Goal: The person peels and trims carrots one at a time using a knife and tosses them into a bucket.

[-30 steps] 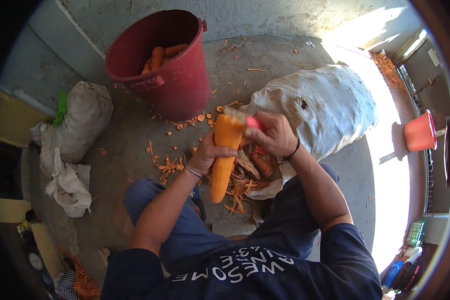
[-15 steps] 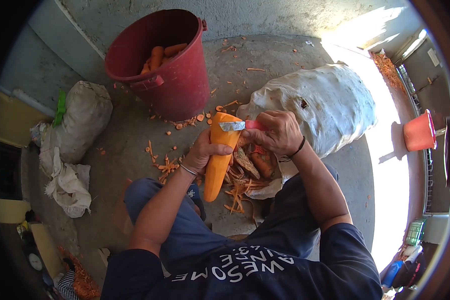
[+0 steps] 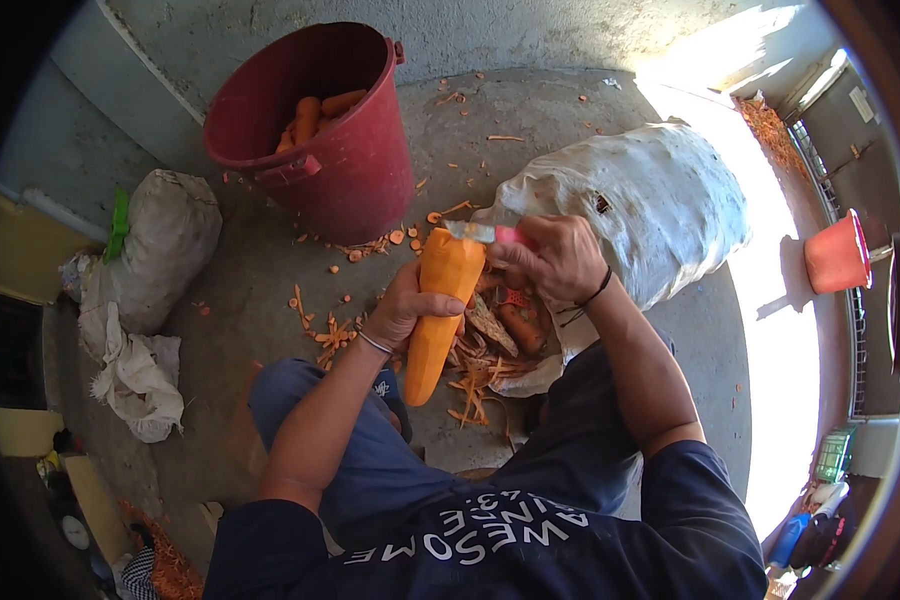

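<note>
A large peeled carrot [image 3: 438, 325] stands nearly upright, thick end up, with my left hand [image 3: 410, 305] wrapped around its middle. My right hand [image 3: 562, 258] is closed on the pinkish-red handle of a knife [image 3: 470, 232]. Its short, broad blade lies across the top of the carrot. Below my right hand, unpeeled carrots [image 3: 520, 325] and peelings [image 3: 478, 385] show at the mouth of a big white sack [image 3: 635, 205].
A red bucket [image 3: 385, 165] holding several carrots stands at the back left. Carrot ends and peelings litter the concrete floor [image 3: 240, 330]. Another stuffed sack [image 3: 175, 235] leans at the left. A smaller red bucket [image 3: 835, 255] is at the right, beside a sunlit strip.
The knife blade has moved up slightly to the carrot's top end and turned. My left hand keeps its grip, and the carrot has shifted only a little.
</note>
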A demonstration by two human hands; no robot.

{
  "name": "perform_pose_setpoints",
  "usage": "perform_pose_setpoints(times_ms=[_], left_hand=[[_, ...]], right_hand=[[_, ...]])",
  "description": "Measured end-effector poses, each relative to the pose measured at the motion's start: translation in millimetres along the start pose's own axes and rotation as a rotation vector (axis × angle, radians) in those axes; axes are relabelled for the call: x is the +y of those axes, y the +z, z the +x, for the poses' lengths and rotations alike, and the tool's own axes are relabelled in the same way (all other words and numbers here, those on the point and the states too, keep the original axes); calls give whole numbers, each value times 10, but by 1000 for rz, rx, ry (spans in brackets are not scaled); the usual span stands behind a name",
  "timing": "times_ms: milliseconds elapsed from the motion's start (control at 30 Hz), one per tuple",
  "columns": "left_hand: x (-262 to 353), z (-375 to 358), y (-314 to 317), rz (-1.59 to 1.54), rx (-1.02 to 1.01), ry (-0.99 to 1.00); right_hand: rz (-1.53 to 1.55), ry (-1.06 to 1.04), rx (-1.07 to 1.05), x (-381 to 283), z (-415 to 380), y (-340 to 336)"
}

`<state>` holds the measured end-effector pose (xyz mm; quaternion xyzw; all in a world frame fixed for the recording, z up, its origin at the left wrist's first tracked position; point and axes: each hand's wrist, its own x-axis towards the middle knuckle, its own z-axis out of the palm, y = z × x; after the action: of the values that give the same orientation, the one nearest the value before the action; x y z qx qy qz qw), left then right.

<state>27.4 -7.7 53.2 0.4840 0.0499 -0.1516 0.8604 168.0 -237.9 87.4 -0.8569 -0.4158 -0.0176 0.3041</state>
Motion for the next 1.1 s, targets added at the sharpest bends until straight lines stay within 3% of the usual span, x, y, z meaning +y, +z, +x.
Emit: perform_pose_setpoints(times_ms=[133, 200, 267, 333, 433, 467, 533, 667, 733, 833, 900, 933, 1000, 1067, 1100], left_hand=[[4, 12, -14, 55, -6, 31], [-2, 9, -18, 83, 20, 43], [14, -7, -23, 82, 20, 27], [24, -5, -42, 83, 14, 15], [40, 17, -80, 215, -54, 41], [32, 20, -65, 203, -43, 55], [19, 35, -48, 189, -24, 74], [-25, 76, -82, 244, -7, 178], [-10, 86, -66, 268, -7, 209], [-43, 113, -53, 369, 75, 309], [-185, 167, -186, -120, 98, 130], [-194, 180, -180, -131, 114, 143], [-173, 247, -192, -438, 258, 50], [-207, 241, -274, -447, 250, 28], [-210, 241, -284, -457, 269, 52]], right_hand=[[18, -70, -72, 13, 3, -56], [106, -227, -36, -47, -10, -27], [102, -214, -40, -51, -9, -29], [8, 25, -101, -23, 16, -75], [51, 107, -164, 65, 51, -99], [49, 106, -165, 60, 31, -103], [231, -133, -157, 1, -2, -103], [160, -102, -97, 15, -14, 17], [180, 353, -77, 87, 67, 35], [361, 364, 47, 445, 86, 230], [597, 333, 242, 296, 48, 247], [597, 322, 222, 240, -14, 261], [817, 202, 452, 182, -65, 281], [750, 216, 406, 226, -22, 376], [370, 287, -4, 453, -22, 457]])
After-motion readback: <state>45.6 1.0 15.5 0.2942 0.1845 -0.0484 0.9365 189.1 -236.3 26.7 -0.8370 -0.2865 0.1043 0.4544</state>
